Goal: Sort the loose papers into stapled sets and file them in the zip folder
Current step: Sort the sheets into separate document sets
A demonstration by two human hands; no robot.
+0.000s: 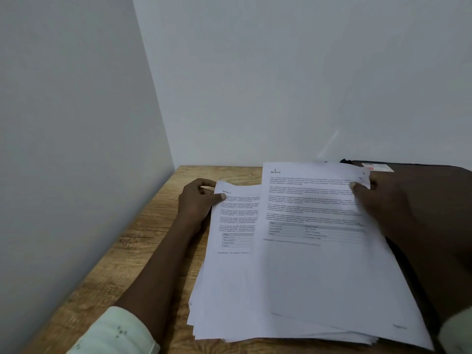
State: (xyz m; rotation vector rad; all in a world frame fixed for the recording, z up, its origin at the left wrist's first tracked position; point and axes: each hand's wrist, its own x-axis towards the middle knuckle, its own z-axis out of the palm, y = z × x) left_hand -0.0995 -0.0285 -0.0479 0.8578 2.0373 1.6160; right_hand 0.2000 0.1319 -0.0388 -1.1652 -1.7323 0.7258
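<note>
1. The left hand's fingers (204, 191) are curling round the far left corner of the stack of papers (229, 290), with the thumb pressing down on top of it, so the corner is being pinched.
2. The right hand's thumb is lying on the far right corner of the top sheet (314, 251). The other fingers are mostly hidden behind that edge, and they appear to be clamping the sheet from below.
3. The left hand (195, 203) is resting at the stack's left edge, and the right hand (388, 205) is reaching in over its right side.
4. The top sheet, a printed page with paragraphs and a small table, is lying offset to the right and further back, covering most of the stack.
5. The stack is sitting fanned and uneven on the wooden surface (143, 251), near the person.
6. The black zip folder (413, 166), bearing a red and white label (378, 167), is lying against the wall behind and to the right of the papers, partly under them.
7. Pale cream sleeves (115, 330) are showing at both forearms.
</note>
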